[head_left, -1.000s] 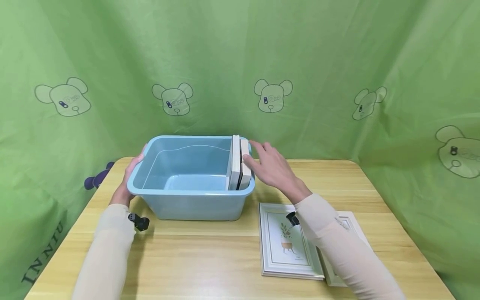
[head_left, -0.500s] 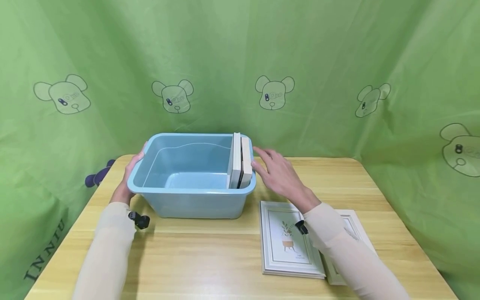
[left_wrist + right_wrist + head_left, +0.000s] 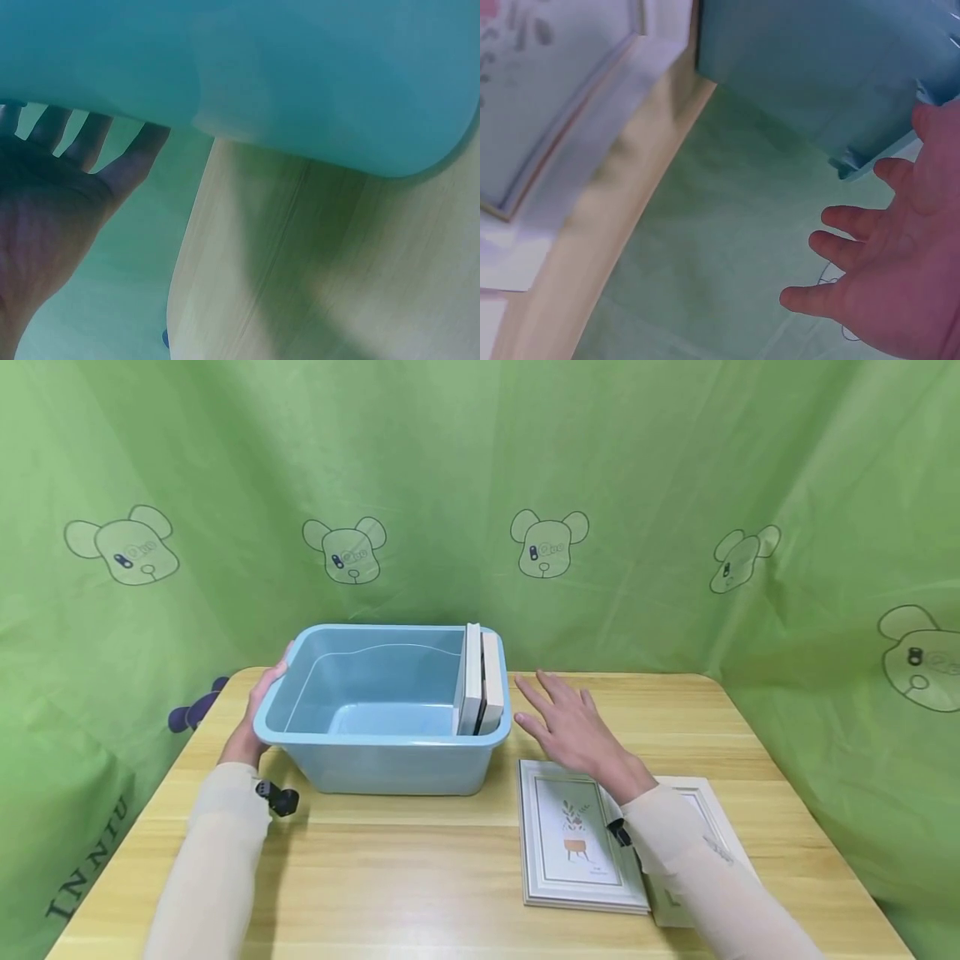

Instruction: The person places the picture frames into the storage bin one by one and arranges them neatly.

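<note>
A light blue plastic basin [image 3: 390, 770] stands on the table towards the back. Two picture frames, the left one [image 3: 468, 685] and the right one [image 3: 492, 672], stand on edge inside it along the right wall. My left hand [image 3: 258, 706] rests against the basin's left outer side; in the left wrist view its fingers [image 3: 90, 139] reach out straight to the basin's edge. To the right of the basin, my right hand [image 3: 581, 739] hovers with spread fingers and holds nothing. Below it lies a white picture frame [image 3: 531, 860] with a potted-plant print.
Another white frame [image 3: 708, 802] lies to the right, partly under my right sleeve [image 3: 697, 868]. The wooden table [image 3: 390, 877] ends at green curtains [image 3: 442, 452] with bear-head outlines. Something purple [image 3: 197, 710] shows past the table's left edge.
My right hand has moved off the frames at the basin's right rim, towards the right and nearer to me, its fingers spreading. The left hand has stayed at the basin's side.
</note>
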A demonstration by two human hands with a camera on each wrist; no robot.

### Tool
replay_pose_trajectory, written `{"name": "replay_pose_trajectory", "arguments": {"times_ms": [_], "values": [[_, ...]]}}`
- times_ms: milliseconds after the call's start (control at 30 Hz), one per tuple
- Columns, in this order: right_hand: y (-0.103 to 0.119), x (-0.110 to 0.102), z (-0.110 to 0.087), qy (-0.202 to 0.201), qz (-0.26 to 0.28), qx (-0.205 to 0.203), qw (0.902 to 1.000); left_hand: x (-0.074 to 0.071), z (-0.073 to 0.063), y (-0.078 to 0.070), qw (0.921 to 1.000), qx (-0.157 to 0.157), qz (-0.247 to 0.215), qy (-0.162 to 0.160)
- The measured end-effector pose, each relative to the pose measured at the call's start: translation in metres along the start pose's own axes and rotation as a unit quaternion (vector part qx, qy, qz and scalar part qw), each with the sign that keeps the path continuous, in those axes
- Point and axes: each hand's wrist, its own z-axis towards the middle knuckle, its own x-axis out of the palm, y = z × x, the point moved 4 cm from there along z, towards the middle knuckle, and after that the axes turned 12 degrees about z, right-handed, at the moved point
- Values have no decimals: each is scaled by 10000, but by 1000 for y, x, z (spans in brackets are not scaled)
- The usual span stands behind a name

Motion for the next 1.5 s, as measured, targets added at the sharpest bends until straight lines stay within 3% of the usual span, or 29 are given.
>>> {"name": "replay_pose_trajectory", "arguments": {"times_ms": [233,467,800,1000,1500], "values": [[-14,13,-9,382,-239,199,9988,1,0,-1,10000,31,-67,8],[-25,27,-18,650,-136,233,9975,1,0,-1,10000,66,-53,7],[-37,43,-28,1001,-16,74,9950,-3,1,2,10000,50,35,-22],[-41,48,-32,1127,1,-3,9936,-3,3,3,10000,62,47,-48],[-47,50,-40,1609,100,387,9862,-3,3,2,9999,107,34,-26]]}}
